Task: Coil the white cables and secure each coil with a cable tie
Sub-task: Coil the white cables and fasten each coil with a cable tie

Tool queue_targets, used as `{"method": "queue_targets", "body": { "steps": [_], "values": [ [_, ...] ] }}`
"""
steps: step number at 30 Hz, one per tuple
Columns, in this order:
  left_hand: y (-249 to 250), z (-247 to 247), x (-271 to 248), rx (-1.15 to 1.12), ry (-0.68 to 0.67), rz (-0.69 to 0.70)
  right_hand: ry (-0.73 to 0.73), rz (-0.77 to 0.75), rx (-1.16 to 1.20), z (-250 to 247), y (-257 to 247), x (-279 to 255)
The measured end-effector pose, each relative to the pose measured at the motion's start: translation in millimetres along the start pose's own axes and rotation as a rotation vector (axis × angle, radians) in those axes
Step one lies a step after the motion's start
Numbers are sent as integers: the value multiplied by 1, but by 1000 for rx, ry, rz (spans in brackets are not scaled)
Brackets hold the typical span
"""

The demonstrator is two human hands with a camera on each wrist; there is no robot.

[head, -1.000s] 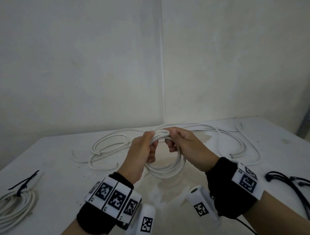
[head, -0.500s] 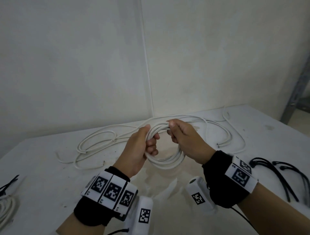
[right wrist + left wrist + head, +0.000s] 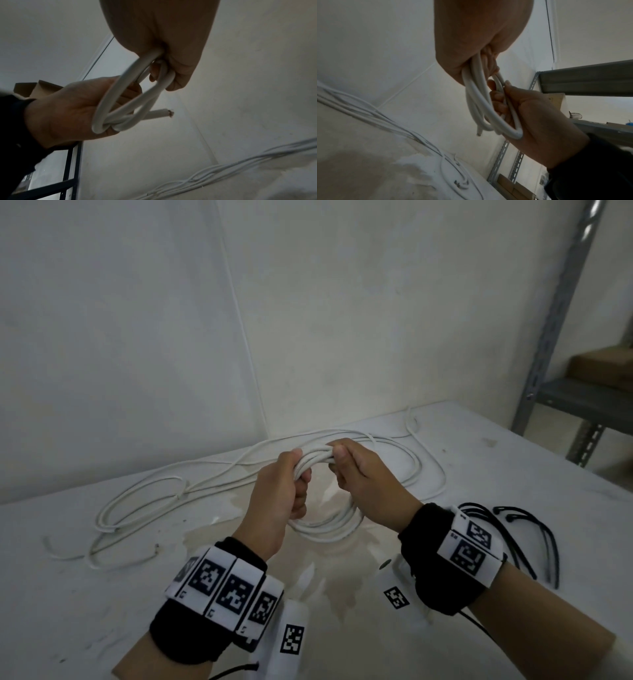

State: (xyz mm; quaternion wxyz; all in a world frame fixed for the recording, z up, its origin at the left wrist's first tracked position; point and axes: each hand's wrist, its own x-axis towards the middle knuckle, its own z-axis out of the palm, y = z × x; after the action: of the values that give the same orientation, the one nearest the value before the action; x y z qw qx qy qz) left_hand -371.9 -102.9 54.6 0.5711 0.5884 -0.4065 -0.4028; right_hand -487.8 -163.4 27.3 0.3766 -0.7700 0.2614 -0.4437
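White cable coil (image 3: 325, 529) in both hands' grip

Both forearms are bare, each wrist wrapped in a black band (image 3: 191, 631). The left band carries a row of white blocks (image 3: 226, 587) printed with black square codes; the right band (image 3: 431, 570) has two such blocks (image 3: 469, 546). Below each band sits a white coded camera pod (image 3: 291, 638), trailing a thin black cable (image 3: 236, 670).

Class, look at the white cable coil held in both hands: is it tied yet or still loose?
Loose. The coil has no tie around it; both hands grip its top, and the black cable ties lie on the table.
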Motion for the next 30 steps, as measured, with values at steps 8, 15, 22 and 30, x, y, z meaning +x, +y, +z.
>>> {"method": "queue_targets", "body": {
  "steps": [8,15,22,30],
  "values": [
    [-15,33,4,140,26,26,39,137,-89,-41,15,-25],
    [-20,47,8,117,25,-8,119,415,-319,-125,33,-61],
    [-25,61,7,47,5,-38,-90,676,-790,-174,59,-84],
    [-26,63,7,57,19,-34,-296,900,-922,-166,78,-67]
  ]
}}
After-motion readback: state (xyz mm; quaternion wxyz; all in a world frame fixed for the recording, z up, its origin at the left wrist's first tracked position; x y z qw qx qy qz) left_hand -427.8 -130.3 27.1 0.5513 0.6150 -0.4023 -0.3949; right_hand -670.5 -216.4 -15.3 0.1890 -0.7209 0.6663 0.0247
